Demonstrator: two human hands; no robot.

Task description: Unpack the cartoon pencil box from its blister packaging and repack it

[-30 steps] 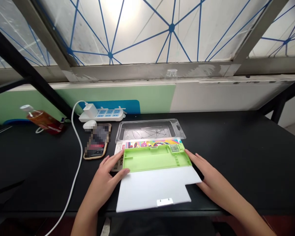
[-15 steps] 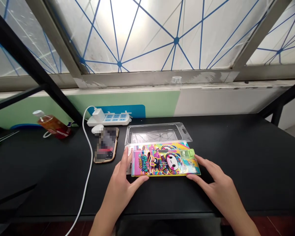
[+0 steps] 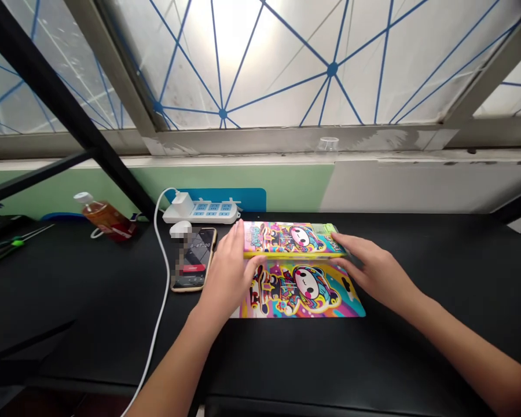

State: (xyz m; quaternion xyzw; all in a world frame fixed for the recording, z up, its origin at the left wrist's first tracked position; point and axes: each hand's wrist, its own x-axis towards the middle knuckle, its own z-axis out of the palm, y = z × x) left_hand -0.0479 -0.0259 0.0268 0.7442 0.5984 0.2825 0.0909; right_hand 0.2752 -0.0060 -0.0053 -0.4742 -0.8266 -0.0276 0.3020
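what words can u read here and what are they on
"8:47:00" or close to it, on the phone screen; part of the screen is pixelated.
Stylised lettering on the pencil case: too small and blurred to read.
Cartoon lettering on the printed card: too blurred to read.
Label on the plastic drink bottle: too blurred to read.
Markings on the white power strip: too small to read.

A workroom: black desk [image 3: 438, 289], power strip [image 3: 202, 212], taped window [image 3: 264, 63].
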